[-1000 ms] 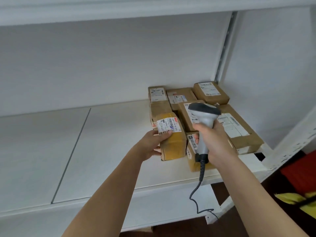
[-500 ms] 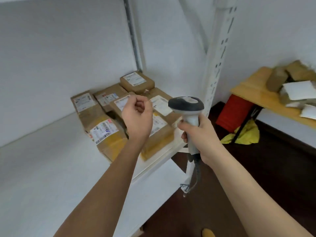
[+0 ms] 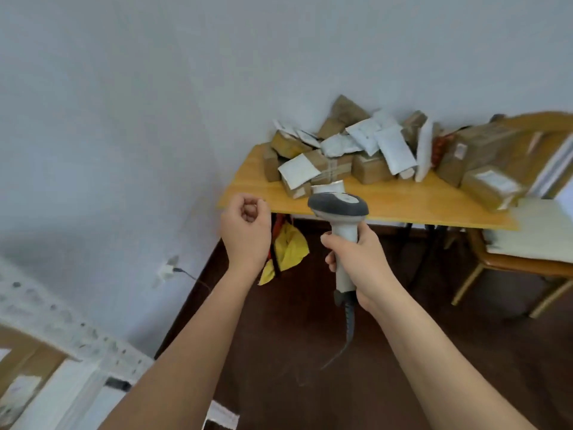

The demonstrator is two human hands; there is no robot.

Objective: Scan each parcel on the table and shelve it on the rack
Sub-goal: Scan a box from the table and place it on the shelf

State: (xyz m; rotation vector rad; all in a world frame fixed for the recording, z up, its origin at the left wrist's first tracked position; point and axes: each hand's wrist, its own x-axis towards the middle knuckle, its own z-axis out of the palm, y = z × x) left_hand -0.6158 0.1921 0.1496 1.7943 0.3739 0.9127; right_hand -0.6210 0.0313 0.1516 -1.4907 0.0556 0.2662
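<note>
My right hand (image 3: 361,259) grips the handle of the gray scanner (image 3: 341,221), and its cord hangs down. My left hand (image 3: 245,231) is curled into a fist with nothing in it, held up in the air just left of the scanner. The parcels (image 3: 356,153), brown boxes and white bags, lie in a heap on the yellow table (image 3: 403,206) ahead. A corner of the white rack (image 3: 62,324) shows low on my left.
</note>
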